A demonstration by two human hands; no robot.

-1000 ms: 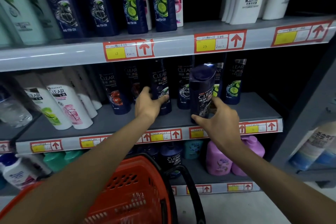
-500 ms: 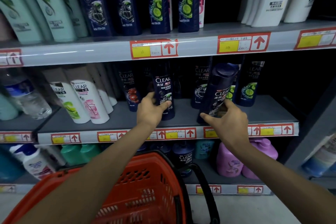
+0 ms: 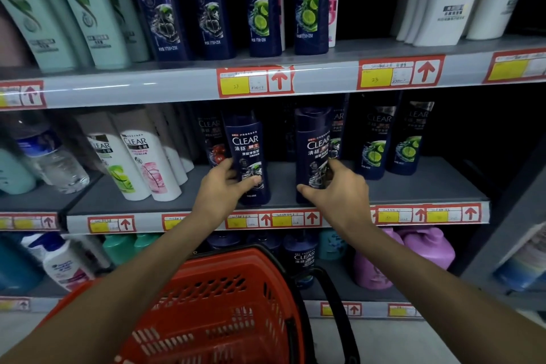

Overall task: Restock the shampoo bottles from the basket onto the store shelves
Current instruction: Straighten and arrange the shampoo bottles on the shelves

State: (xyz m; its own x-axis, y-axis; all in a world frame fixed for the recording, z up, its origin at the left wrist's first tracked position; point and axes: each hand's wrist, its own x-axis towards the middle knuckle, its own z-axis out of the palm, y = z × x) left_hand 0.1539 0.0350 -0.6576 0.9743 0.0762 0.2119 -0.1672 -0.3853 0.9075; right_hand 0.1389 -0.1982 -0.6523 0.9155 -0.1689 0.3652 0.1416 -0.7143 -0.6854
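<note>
**Entry: two CLEAR bottles in hand at the middle shelf**

Head view, read remotely.

- The left hand (image 3: 220,186) grips a dark blue shampoo bottle, logged as the left bottle (image 3: 249,151). The thumb lies across its lower front and the fingers wrap its left side.
- Its label reads "CLEAR" in white, with Chinese characters and a red tab beneath and a dark graphic lower down. It stands upright on the middle shelf (image 3: 413,186), near the front edge.
- The right hand (image 3: 339,189) grips the right bottle (image 3: 313,145), which is the same dark blue with "CLEAR" legible. The thumb is at the lower left and the fingers are on the right side.
- This bottle is upright, near the left bottle with a gap between them. The thumb partly hides its base, so I cannot tell whether it bears on the shelf.
- Further right on the same shelf stand two lime-graphic bottles (image 3: 375,142) with "CLEAR" partly cut off.
- To the left are white bottles (image 3: 141,162) marked "CLEAR", one with green art and one with pink.
- On the upper shelf are four tall dark blue bottles (image 3: 201,3), each reading "CLEAR". Their small print is blurred.
- The price tags (image 3: 255,83) have a red frame, a yellow field and a red up-arrow. Two on the upper rail carry a handwritten "23"; I cannot read the rest.
- The red basket (image 3: 224,304), with a black handle, sits low in view. Behind it a bottom-shelf bottle (image 3: 301,260) also reads "CLEAR".
</note>
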